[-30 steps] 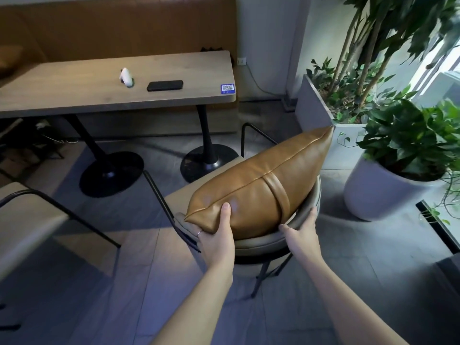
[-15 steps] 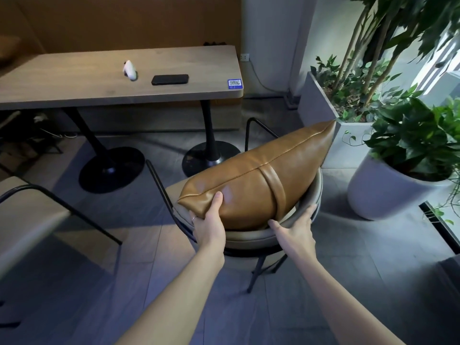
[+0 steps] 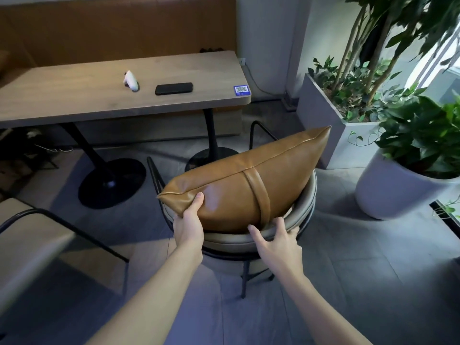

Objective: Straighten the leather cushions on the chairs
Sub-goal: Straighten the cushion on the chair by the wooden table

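A tan leather cushion (image 3: pixel 249 185) with a strap around its middle stands on edge in a round grey chair (image 3: pixel 307 195), leaning against the curved backrest. My left hand (image 3: pixel 189 225) grips the cushion's lower left corner, thumb on its near face. My right hand (image 3: pixel 276 241) rests on the backrest rim just below the strap, fingers spread and touching the cushion's bottom edge. The chair seat is hidden behind the cushion.
A wooden table (image 3: pixel 74 95) stands behind the chair with a black phone (image 3: pixel 173 88) and a white controller (image 3: pixel 131 80) on it. A second chair (image 3: pixel 27 240) is at left. A white potted plant (image 3: pixel 398 185) and a grey planter (image 3: pixel 331 125) stand at right.
The cushion has shifted left and slightly down in the chair. My right hand slid left along the backrest rim toward the strap. My left hand keeps its hold on the corner.
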